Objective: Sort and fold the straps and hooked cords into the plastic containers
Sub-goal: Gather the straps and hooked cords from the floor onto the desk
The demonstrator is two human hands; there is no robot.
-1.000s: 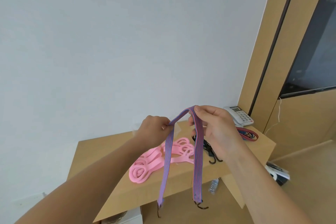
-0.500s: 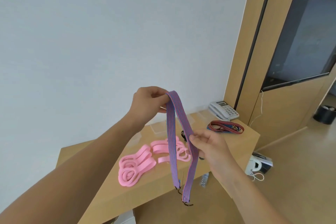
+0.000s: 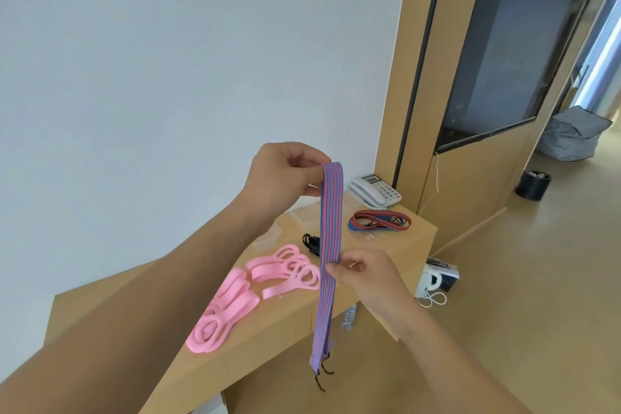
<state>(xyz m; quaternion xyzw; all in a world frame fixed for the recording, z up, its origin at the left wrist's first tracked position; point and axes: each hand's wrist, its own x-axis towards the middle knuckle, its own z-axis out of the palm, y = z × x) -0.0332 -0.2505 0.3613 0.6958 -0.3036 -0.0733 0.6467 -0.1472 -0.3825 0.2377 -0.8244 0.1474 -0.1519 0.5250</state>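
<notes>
Head camera is looking down over two bare forearms above a wooden table (image 3: 396,245). The left hand (image 3: 285,175) is pinching the folded top of a blue-and-red striped strap (image 3: 331,228) between thumb and curled fingers, holding it up in front of the white wall. The strap is hanging doubled, its two halves lying flat against each other, and its dark hooks (image 3: 322,376) are dangling below the table's front edge. The right hand (image 3: 366,276) is pinching the strap lower down, about midway along its length, with thumb and fingertips closed on both layers. On the table, pink straps (image 3: 235,299) are lying in loose loops near the front, black hooked cords (image 3: 311,242) are sitting just behind them, and a coiled red-and-blue strap (image 3: 379,221) is resting near the right end. Clear plastic containers (image 3: 268,235) are standing toward the wall, partly hidden behind the left wrist. A white telephone (image 3: 374,191) is sitting at the back right corner.
</notes>
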